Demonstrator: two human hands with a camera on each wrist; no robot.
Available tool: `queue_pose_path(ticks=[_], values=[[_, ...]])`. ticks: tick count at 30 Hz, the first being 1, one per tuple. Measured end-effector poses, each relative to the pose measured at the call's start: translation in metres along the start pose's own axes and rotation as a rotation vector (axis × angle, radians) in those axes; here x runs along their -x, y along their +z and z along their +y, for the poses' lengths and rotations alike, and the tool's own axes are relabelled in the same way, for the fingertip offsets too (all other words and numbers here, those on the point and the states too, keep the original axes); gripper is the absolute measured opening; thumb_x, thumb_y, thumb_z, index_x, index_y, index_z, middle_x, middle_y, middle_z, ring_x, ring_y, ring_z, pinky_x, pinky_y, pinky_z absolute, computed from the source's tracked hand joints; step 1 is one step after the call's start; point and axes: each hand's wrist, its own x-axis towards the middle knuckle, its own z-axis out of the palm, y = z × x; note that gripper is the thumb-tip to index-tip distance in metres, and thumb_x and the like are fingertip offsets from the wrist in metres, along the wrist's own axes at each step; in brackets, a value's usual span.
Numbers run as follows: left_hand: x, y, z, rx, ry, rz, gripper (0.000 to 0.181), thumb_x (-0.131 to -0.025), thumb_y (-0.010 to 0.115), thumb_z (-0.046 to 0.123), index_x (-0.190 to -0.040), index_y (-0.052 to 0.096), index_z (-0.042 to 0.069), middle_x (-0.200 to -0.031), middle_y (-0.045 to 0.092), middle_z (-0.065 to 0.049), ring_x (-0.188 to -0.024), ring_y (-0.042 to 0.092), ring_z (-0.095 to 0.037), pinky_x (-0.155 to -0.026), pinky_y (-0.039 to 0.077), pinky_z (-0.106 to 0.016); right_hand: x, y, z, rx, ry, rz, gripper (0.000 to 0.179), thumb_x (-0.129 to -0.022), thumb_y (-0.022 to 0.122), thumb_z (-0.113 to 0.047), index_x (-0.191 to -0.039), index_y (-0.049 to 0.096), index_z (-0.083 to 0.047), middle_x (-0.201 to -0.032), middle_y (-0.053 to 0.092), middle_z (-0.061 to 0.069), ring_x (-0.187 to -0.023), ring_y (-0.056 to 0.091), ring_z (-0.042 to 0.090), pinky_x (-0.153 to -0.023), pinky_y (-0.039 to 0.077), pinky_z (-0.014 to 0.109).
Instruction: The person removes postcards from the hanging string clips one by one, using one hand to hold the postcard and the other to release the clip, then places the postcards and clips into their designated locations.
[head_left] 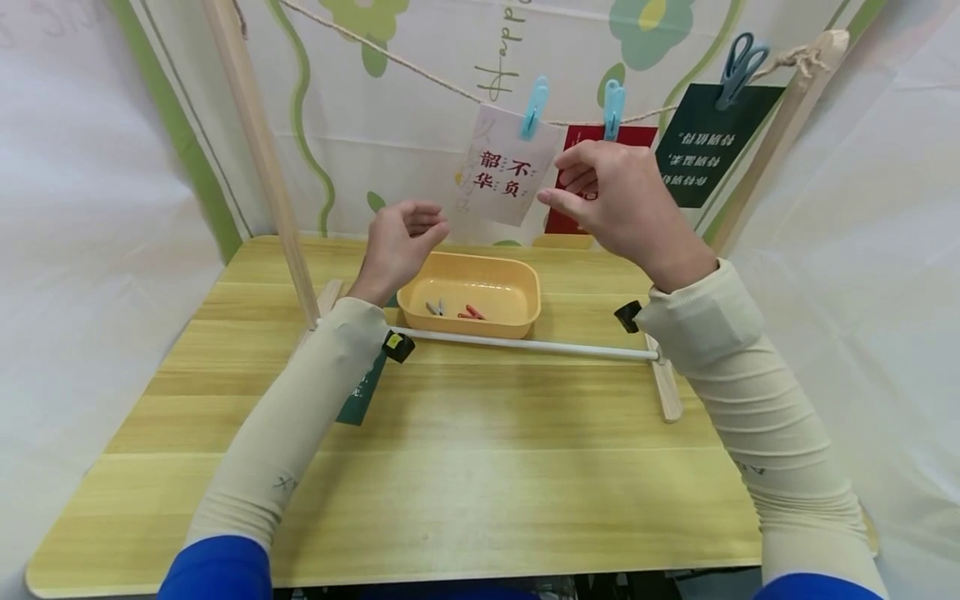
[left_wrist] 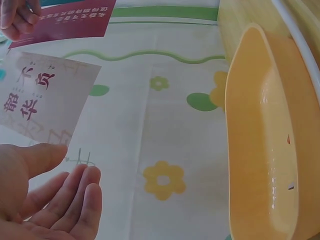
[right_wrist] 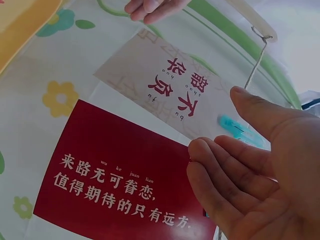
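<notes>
A pale card with red characters (head_left: 498,179) hangs from the rope by a light blue clothespin (head_left: 534,108). Beside it, a red card (right_wrist: 120,175) hangs under a second light blue clothespin (head_left: 613,108), partly hidden in the head view by my right hand (head_left: 618,196). That hand is in front of the red card, fingers loosely bent, holding nothing. My left hand (head_left: 401,246) is raised to the left of the pale card, fingers relaxed and apart from it. Farther right, a dark green card (head_left: 701,150) hangs under a dark blue-grey clothespin (head_left: 741,71).
The rope (head_left: 405,62) runs between two wooden posts (head_left: 262,158). A yellow basin (head_left: 468,325) with several small clothespins stands on the wooden table (head_left: 480,483), behind a white rod (head_left: 525,342). Another green card (head_left: 363,396) lies partly under my left forearm.
</notes>
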Motion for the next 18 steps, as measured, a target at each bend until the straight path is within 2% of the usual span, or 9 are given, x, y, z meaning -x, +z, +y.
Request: queue_pose_path(ticks=[12,18], values=[[-0.01,0.008,0.006,0.026,0.068,0.04,0.035,-0.106,0.067,0.02,-0.137,0.067,0.004,-0.133,0.073,-0.013,-0.12,0.07,-0.023,-0.105,0.057,-0.036,-0.008,-0.01,-0.007,0.02,0.042,0.027,0.041,-0.1,0.075,-0.031,-0.126,0.07,0.001,-0.114,0.076,0.017,-0.101,0.075,0.029,-0.098,0.061,0.043],[-0.012,0.011,0.011,0.05,0.093,0.063,0.028,-0.104,0.068,0.018,-0.129,0.072,0.005,-0.127,0.075,-0.013,-0.112,0.071,-0.021,-0.098,0.058,-0.033,-0.014,-0.015,-0.012,0.029,0.064,0.056,0.044,-0.101,0.073,-0.032,-0.13,0.068,0.0,-0.12,0.076,0.018,-0.107,0.074,0.031,-0.102,0.06,0.044]])
